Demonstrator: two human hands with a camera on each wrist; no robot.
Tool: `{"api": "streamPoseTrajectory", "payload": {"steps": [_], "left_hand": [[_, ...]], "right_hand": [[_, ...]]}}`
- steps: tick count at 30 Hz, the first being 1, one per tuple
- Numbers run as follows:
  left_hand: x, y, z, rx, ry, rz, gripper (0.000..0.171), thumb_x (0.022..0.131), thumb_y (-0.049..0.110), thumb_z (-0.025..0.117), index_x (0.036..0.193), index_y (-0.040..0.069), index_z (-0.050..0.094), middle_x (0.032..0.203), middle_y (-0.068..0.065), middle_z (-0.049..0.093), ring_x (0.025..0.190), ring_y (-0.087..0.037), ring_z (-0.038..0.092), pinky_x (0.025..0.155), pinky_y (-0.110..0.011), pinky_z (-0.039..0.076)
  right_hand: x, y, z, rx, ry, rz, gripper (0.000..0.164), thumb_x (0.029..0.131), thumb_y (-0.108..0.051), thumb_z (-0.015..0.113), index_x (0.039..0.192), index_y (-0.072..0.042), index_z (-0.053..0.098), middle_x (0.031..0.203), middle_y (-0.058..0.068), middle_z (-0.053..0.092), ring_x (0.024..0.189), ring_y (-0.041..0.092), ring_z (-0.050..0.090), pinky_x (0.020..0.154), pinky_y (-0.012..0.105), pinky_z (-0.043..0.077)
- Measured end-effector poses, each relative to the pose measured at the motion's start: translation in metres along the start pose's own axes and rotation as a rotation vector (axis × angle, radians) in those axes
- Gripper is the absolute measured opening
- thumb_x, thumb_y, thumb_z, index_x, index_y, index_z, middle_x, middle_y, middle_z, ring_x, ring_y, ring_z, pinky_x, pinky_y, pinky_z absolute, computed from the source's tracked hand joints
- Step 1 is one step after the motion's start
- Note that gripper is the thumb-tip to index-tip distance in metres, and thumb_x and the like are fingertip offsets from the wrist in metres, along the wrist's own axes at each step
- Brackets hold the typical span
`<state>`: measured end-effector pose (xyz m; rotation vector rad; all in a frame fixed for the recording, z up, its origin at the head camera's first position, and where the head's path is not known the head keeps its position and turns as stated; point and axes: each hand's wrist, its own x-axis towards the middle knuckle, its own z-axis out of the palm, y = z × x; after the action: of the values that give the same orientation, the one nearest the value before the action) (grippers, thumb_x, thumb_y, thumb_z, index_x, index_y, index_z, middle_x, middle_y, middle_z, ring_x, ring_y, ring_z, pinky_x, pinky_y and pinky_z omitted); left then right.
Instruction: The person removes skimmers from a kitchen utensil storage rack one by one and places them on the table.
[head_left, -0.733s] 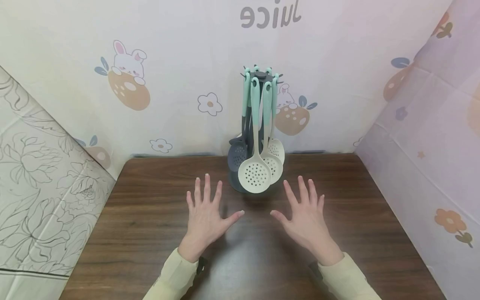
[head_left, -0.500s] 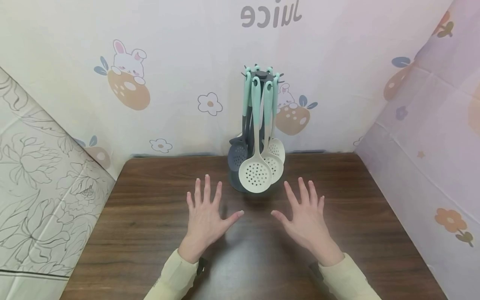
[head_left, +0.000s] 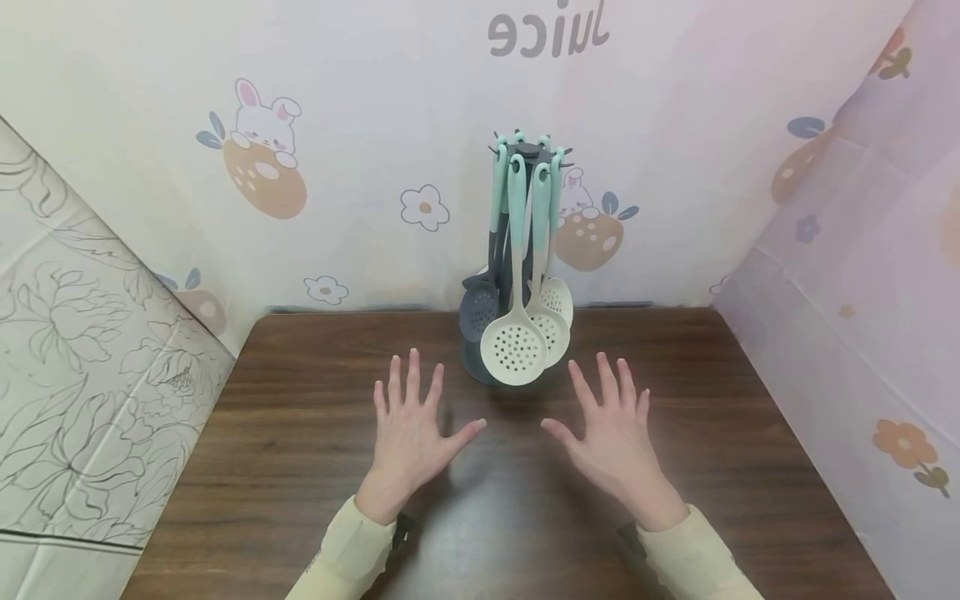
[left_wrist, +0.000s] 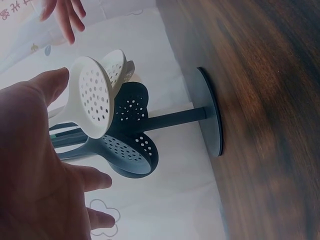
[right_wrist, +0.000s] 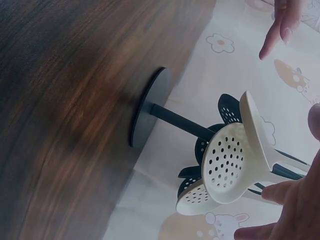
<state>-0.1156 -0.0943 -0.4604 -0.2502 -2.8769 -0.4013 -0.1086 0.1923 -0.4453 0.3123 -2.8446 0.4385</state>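
In the head view a dark rack (head_left: 528, 151) stands near the table's back edge, hung with several skimmers that have mint-green handle ends. A cream skimmer (head_left: 514, 349) faces forward, other cream ones (head_left: 556, 300) hang to its right, and a dark grey skimmer (head_left: 478, 311) hangs at left. My left hand (head_left: 408, 446) spreads its fingers in front of the rack on the left; my right hand (head_left: 618, 446) does likewise on the right. Both hold nothing and appear raised above the table. The wrist views show the rack's round base (left_wrist: 210, 112) and its post (right_wrist: 180, 121).
The brown wood-grain table (head_left: 300, 400) extends under and around both hands. Behind it rises a pale cloth backdrop (head_left: 360, 108) printed with rabbits and flowers. Patterned sheets flank the table, a line-drawn floral one (head_left: 67, 392) at left and a lilac one (head_left: 847, 375) at right.
The head view has shifted a little, so the rack and backdrop appear slightly farther right. Both hands keep nearly the same place and pose.
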Motion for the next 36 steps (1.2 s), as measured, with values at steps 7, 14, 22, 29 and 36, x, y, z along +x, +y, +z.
{"api": "streamPoseTrajectory", "payload": {"steps": [7,14,22,29,36], "left_hand": [[0.001,-0.001,0.001,0.000,-0.008,0.002,0.103,0.081,0.088,0.037,0.152,0.013,0.042,0.164,-0.018,0.011,0.150,-0.041,0.003,0.114,-0.064,0.010],[-0.001,-0.003,0.004,0.012,-0.056,0.000,0.099,0.083,0.086,0.037,0.151,0.013,0.044,0.160,-0.020,0.025,0.147,-0.042,0.015,0.113,-0.063,0.017],[-0.003,-0.004,0.007,0.020,-0.065,0.011,0.094,0.083,0.081,0.047,0.145,0.010,0.052,0.150,-0.022,0.042,0.139,-0.043,0.034,0.110,-0.062,0.027],[-0.002,-0.007,0.013,0.012,-0.076,0.014,0.089,0.083,0.076,0.056,0.142,0.009,0.055,0.147,-0.022,0.045,0.134,-0.043,0.040,0.107,-0.059,0.034],[-0.001,-0.010,0.018,0.023,-0.088,0.017,0.080,0.084,0.068,0.063,0.134,0.006,0.061,0.141,-0.024,0.051,0.128,-0.044,0.048,0.104,-0.058,0.038]], "right_hand": [[-0.002,0.000,-0.002,0.023,0.001,0.004,0.088,0.088,-0.069,0.056,0.156,-0.017,0.035,0.159,0.024,0.021,0.146,0.048,0.009,0.104,0.079,0.012],[-0.005,0.002,-0.002,0.065,0.001,0.019,0.083,0.090,-0.065,0.058,0.153,-0.014,0.039,0.156,0.026,0.027,0.144,0.049,0.014,0.105,0.077,0.014],[-0.007,0.005,-0.001,0.100,-0.007,0.028,0.078,0.091,-0.056,0.062,0.150,-0.009,0.042,0.154,0.028,0.031,0.142,0.050,0.020,0.106,0.072,0.023],[-0.010,0.006,-0.003,0.147,-0.048,0.057,0.075,0.094,-0.053,0.062,0.151,-0.008,0.040,0.153,0.027,0.031,0.140,0.050,0.025,0.104,0.067,0.033],[-0.004,0.006,-0.007,0.156,-0.055,0.073,0.066,0.096,-0.049,0.060,0.146,-0.008,0.047,0.148,0.022,0.042,0.132,0.045,0.043,0.100,0.064,0.040]]}}
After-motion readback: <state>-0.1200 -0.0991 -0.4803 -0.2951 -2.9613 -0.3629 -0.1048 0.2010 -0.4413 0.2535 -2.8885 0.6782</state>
